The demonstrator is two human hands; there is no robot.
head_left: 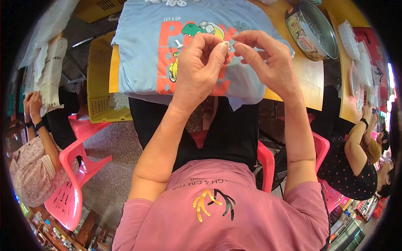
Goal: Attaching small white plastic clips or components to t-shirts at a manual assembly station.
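Both hands are raised close together above a light-blue printed T-shirt (pixel 138 54) spread on the table. My left hand (pixel 201 67) pinches a small white piece (pixel 226 43) between thumb and forefinger; its exact kind is too small to tell. Facing it, my right hand (pixel 266 58) is closed in a pinch, with something tiny and thin at its fingertips that I cannot make out. The fingertips nearly meet. On the shirt, left of my left hand, lies a small white plastic peg-like piece (pixel 179 43). Several white pieces (pixel 171 2) lie at the shirt's far edge.
A round printed tin (pixel 303 37) of small shiny pieces stands at the right on the yellow table (pixel 307 81). A yellow crate (pixel 98 79) sits to the left. Pink chairs (pixel 77 184) stand nearby. One person works at far left (pixel 37 167), others at far right (pixel 356 163).
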